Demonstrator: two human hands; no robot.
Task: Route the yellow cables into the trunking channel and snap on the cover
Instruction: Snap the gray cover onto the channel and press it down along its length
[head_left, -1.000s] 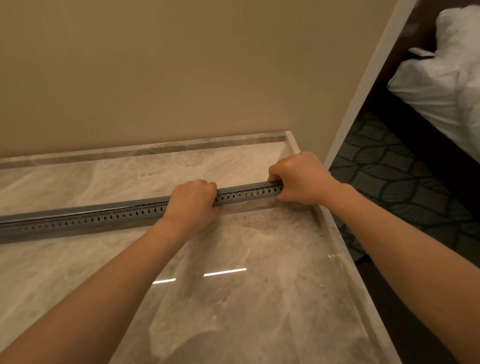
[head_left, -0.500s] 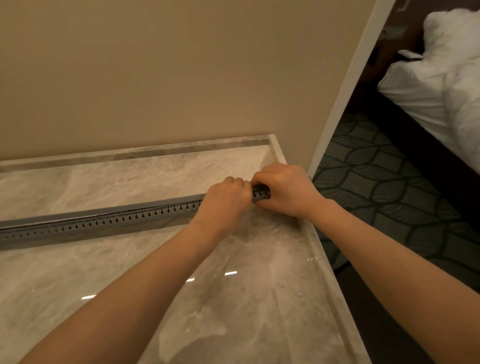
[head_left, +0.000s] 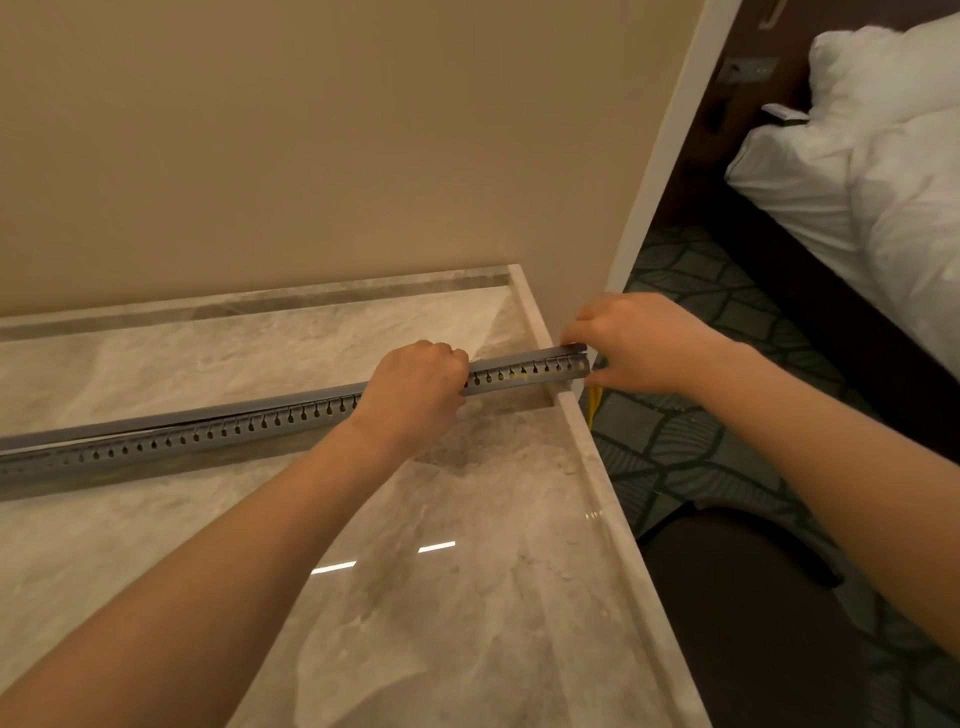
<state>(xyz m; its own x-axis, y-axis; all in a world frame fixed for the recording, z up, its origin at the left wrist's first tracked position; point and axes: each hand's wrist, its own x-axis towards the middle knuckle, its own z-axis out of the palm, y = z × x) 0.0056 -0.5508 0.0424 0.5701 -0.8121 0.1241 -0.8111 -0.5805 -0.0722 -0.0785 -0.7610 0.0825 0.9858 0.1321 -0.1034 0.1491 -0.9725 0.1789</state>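
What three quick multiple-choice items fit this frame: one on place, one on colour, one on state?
1. Where does the right end of the trunking lie?
A. At the countertop's right edge
B. Against the back wall
C. On the carpet

2. What colour shows through the slots near that end?
A. Red
B. Yellow
C. Blue

3. What is the left hand doing?
A. Resting flat on the marble
B. Hanging off the edge
C. Closed over the trunking

Answers:
1 A, the end reaches the edge of the countertop, where the right hand holds it.
2 B, yellow cable glints in the slots and hangs below the end.
3 C, its fingers curl over the top of the grey channel.
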